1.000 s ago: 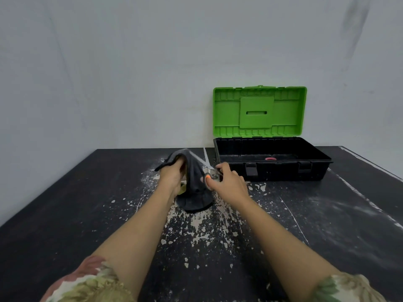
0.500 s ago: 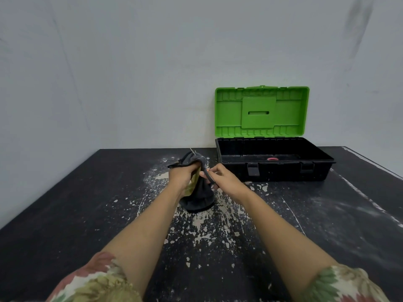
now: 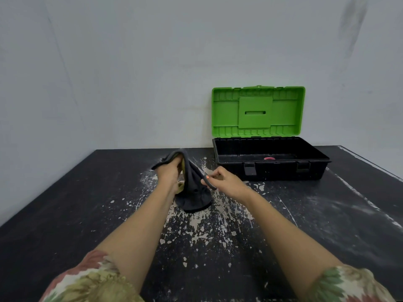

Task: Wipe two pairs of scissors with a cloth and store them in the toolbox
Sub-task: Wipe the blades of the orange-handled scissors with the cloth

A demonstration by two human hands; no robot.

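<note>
My left hand (image 3: 169,173) grips a dark grey cloth (image 3: 194,192) with a yellowish inner side; the cloth hangs down to the table. My right hand (image 3: 226,180) holds a pair of scissors (image 3: 204,174) by its dark handle. The thin blades slant up and left along the cloth, partly hidden against it. The black toolbox (image 3: 270,168) stands open at the back right, its green lid (image 3: 258,111) raised against the wall. Something pink (image 3: 269,158) shows low inside the box; most of it is hidden by the front wall.
The black table (image 3: 87,203) has chipped white paint patches around the middle, under my forearms. A white wall runs right behind the table and the toolbox. The table's right edge passes close beside the box.
The scissors' blades, plainly sticking up a second ago, went into the cloth and now slide back out as my right hand draws the handle right and down. My left hand lifted the cloth higher.
</note>
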